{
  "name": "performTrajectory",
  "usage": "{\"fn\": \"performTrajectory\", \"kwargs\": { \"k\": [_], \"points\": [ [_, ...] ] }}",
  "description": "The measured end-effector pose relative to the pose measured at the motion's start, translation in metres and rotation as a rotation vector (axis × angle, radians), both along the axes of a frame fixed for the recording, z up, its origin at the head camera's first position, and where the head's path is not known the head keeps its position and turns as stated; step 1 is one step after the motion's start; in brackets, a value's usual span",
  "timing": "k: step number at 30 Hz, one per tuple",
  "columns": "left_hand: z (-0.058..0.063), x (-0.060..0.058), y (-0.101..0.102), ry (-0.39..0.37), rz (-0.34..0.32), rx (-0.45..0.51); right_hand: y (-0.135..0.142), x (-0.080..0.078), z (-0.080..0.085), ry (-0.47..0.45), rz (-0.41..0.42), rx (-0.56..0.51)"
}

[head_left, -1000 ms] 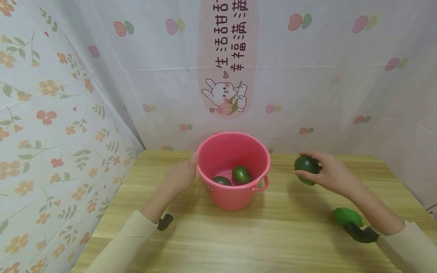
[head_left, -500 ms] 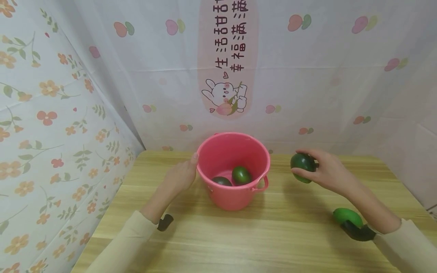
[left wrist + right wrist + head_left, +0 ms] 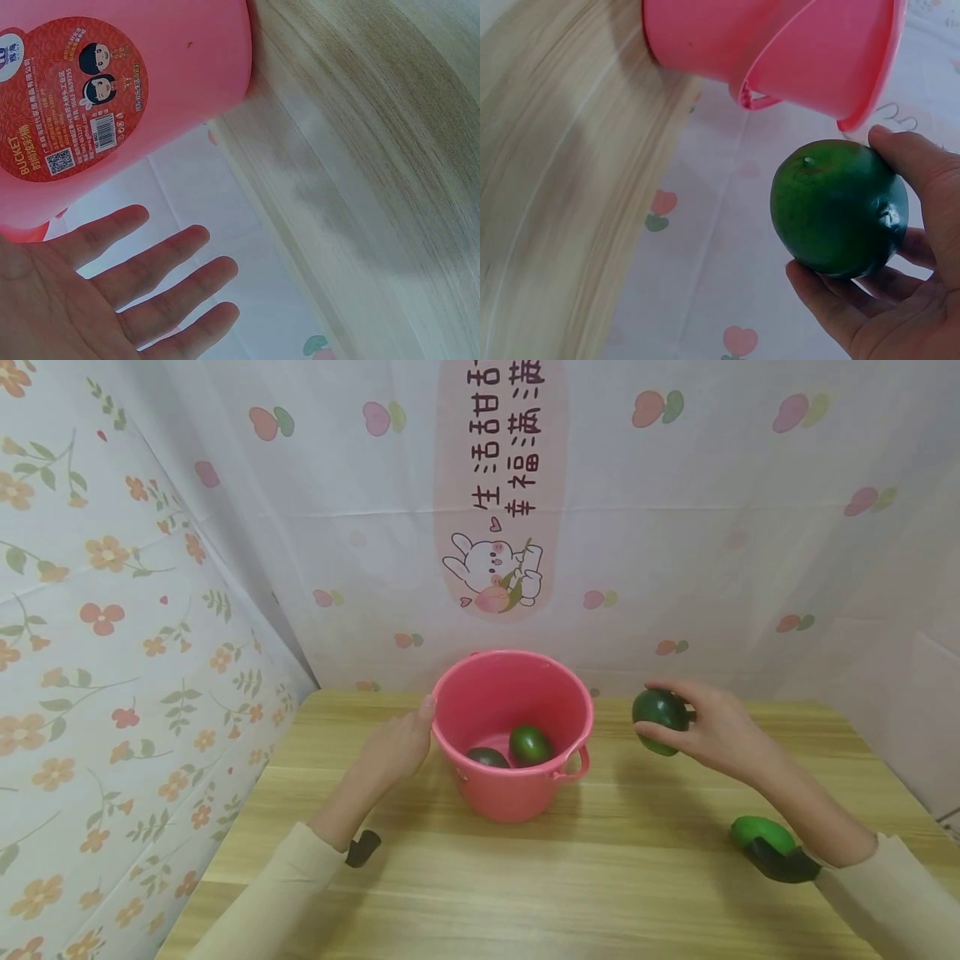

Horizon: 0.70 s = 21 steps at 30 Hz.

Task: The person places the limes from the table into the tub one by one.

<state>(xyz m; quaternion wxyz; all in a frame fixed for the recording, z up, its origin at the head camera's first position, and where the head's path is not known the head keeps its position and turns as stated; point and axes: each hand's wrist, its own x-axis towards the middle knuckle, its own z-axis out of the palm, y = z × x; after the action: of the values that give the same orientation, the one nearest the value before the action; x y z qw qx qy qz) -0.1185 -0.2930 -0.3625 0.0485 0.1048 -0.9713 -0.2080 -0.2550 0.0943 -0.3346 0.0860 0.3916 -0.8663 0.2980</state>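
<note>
My right hand (image 3: 720, 731) holds a glossy dark green avocado (image 3: 660, 720) between thumb and fingers, raised to the right of the pink bucket (image 3: 510, 797). In the right wrist view the avocado (image 3: 838, 208) shows a small stem nub, with fingertips around its sides. My left hand (image 3: 397, 745) is at the bucket's left side, thumb up against the rim. Its fingers (image 3: 180, 300) are spread fairly straight in the left wrist view, below the bucket's red label; the thumb is hidden there. Inside the bucket lie a green fruit (image 3: 531, 745) and a darker one (image 3: 487, 757).
A bright green fruit (image 3: 761, 833) lies on the wooden table (image 3: 525, 893), partly covered by the dark wrist mount (image 3: 783, 862) of my right arm. The bucket's handle (image 3: 576, 764) hangs on its right side. Patterned cloth (image 3: 360, 552) hangs behind the table and at the left.
My right hand has moved slightly left and up with the avocado, closer to the bucket. The left hand and bucket have stayed in place.
</note>
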Motion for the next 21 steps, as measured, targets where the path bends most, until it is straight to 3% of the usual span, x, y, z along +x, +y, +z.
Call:
{"fn": "performTrajectory", "kwargs": {
  "k": [9, 21],
  "points": [
    [-0.001, 0.0, -0.001, 0.015, -0.008, -0.003, -0.007, -0.002, 0.007, 0.029, 0.043, -0.045],
    [0.001, -0.002, -0.002, -0.025, 0.001, 0.019, -0.018, 0.001, 0.018, 0.081, 0.05, -0.051]
  ]
}}
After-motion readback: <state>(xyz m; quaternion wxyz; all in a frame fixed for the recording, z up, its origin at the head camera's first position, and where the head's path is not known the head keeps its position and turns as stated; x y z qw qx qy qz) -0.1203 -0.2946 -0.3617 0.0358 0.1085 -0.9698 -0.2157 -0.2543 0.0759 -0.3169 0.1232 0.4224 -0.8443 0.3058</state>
